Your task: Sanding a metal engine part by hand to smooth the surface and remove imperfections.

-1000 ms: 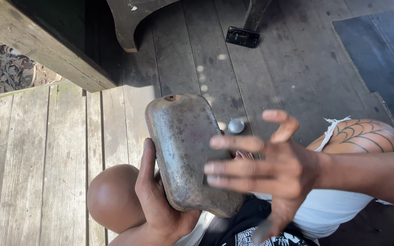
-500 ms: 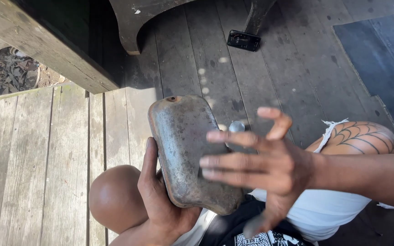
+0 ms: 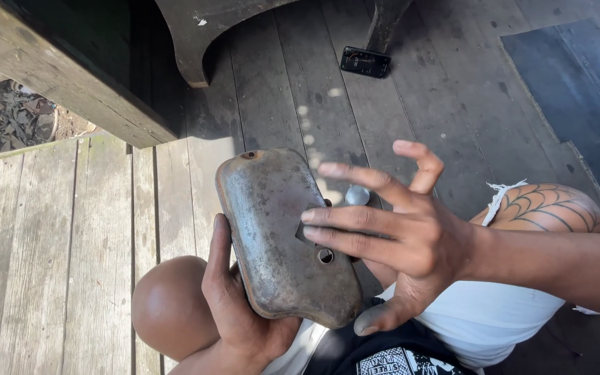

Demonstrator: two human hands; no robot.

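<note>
What changed: the right hand point(image 3: 411, 243) has slid a little further over the rusty metal cover point(image 3: 279, 236) than a second ago. Its fingers now lie across the middle of the cover.
What that means: the hand is rubbing or feeling the dirty top, and the work is on the middle part now.
Right hand: spread wide open, fingers flat. It holds nothing. Two fingertips point(image 3: 314, 226) touch the cover near a small round hole point(image 3: 325, 255). The thumb sits by the bottom edge.
Left hand point(image 3: 234, 305): curled around the cover from below, gripping its left edge.
Where the cover is: over the person's lap, between the knees, tilted up.
Around: grey wooden floor boards point(image 3: 50, 243), and a small black thing point(image 3: 364, 62) lying on the boards far off.
</note>
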